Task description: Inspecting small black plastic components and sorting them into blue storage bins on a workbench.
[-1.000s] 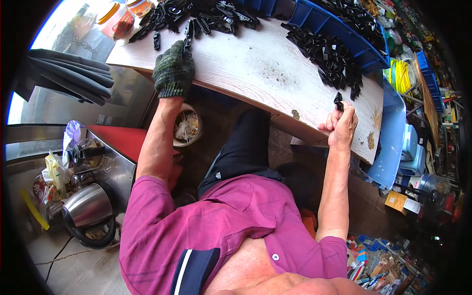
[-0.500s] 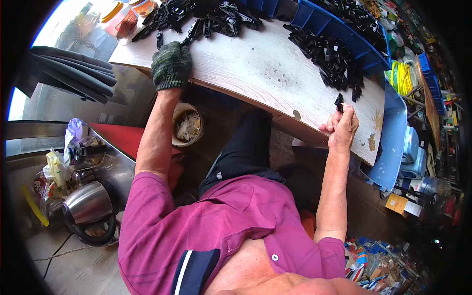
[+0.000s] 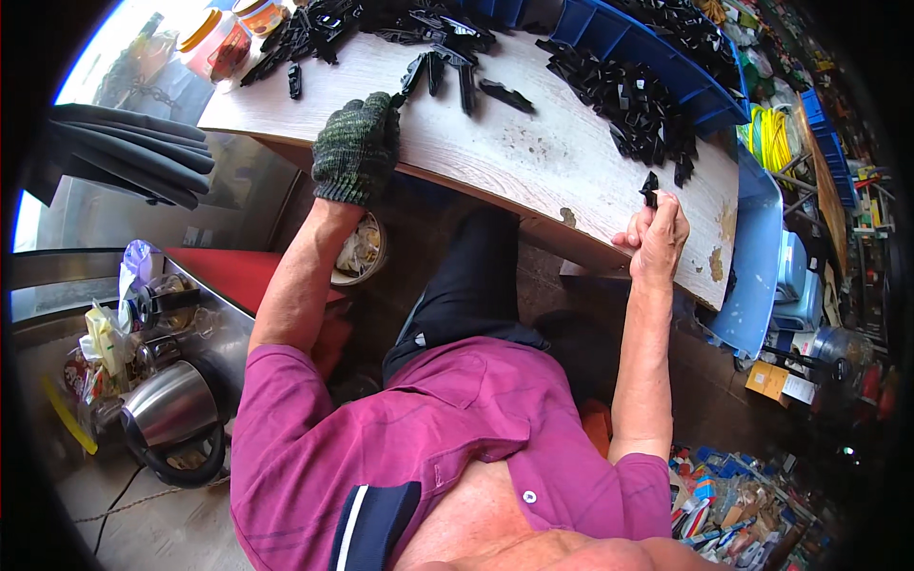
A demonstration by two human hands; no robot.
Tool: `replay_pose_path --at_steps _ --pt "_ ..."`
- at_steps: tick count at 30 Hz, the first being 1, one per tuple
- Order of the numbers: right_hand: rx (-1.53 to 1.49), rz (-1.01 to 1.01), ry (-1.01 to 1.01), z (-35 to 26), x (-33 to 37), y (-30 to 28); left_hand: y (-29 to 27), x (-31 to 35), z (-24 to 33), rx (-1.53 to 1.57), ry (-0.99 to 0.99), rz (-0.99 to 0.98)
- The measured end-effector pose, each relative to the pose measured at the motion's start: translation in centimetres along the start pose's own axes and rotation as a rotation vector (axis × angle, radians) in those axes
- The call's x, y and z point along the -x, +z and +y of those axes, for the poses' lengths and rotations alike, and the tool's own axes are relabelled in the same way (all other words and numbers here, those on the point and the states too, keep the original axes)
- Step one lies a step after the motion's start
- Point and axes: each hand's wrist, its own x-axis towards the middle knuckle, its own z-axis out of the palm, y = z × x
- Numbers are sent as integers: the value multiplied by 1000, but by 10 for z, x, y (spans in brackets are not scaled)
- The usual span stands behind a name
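Note:
My left hand (image 3: 356,150), in a dark green and black knitted glove, is at the table's near edge with its fingers curled. Its fingertips meet a black plastic part (image 3: 412,76), one of several drawn out from the pile of black parts (image 3: 324,29) at the back left. My bare right hand (image 3: 659,233) is closed above the table's right end. Between its thumb and fingers a small black plastic clip-like piece (image 3: 650,187) stands up. Just beyond it lies a heap of black parts (image 3: 647,119). A single black part (image 3: 506,96) lies mid-table.
The white wooden table (image 3: 571,171) has chipped patches near its front edge. A blue crate (image 3: 657,67) of black parts stands at the back right. Lidded jars (image 3: 214,52) are at the back left. Beneath the table is a bucket (image 3: 367,252); a kettle (image 3: 171,404) stands at left.
My left hand has moved right along the table edge, and black parts beside it have shifted out from the pile. My right hand keeps its piece in nearly the same place.

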Motion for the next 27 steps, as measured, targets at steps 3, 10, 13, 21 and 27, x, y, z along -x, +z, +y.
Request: replay_pose_path --at_steps 3,10,13,21,27 --pt "-3 -7 -5 1 0 -1 1 -8 -2 18 -19 -34" --pt "10 -8 -6 0 2 2 -8 -41 -22 -55 -19 -205" --pt "9 -8 -24 0 3 0 -6 -54 -23 -114 24 -263" --pt "8 -19 -26 5 0 -5 -12 -47 -38 -12 93 -275" --pt "2 -32 -30 4 0 -1 -14 -32 -38 -69 42 -178"
